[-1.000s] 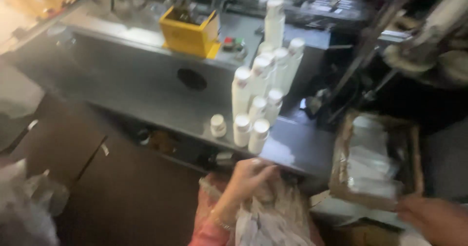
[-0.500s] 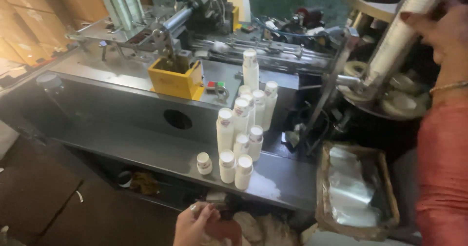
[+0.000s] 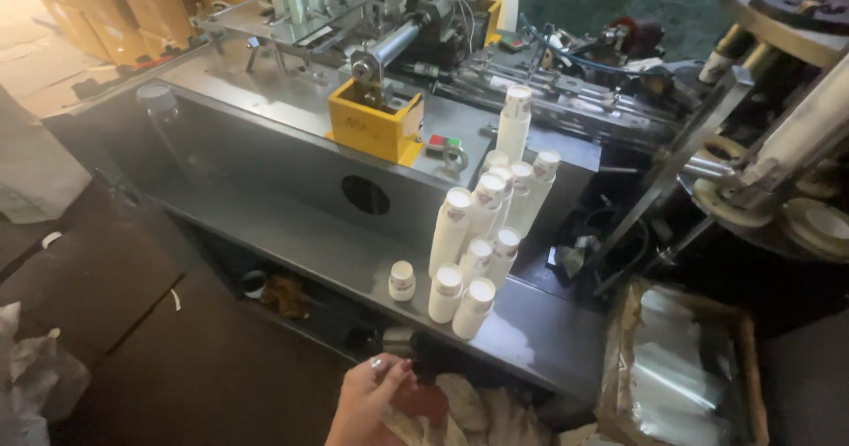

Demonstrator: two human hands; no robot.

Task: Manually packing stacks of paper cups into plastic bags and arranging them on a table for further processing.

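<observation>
At the bottom edge, the left hand [image 3: 376, 400] is seen with fingers curled around a crumpled pale and reddish bundle [image 3: 423, 415], just below the front lip of the grey worktop [image 3: 318, 243]. The right hand is not seen, so its state cannot be told. Farther up, stacks of white paper cups [image 3: 482, 251] are stood on the worktop, one short stack [image 3: 402, 281] apart to their left. Beyond, a yellow box [image 3: 373, 128] is mounted on the machine.

left hand [image 3: 367, 402] bare, no sleeve or glove in view. a ring on one finger. pale nail visible. right hand out of frame.
</observation>
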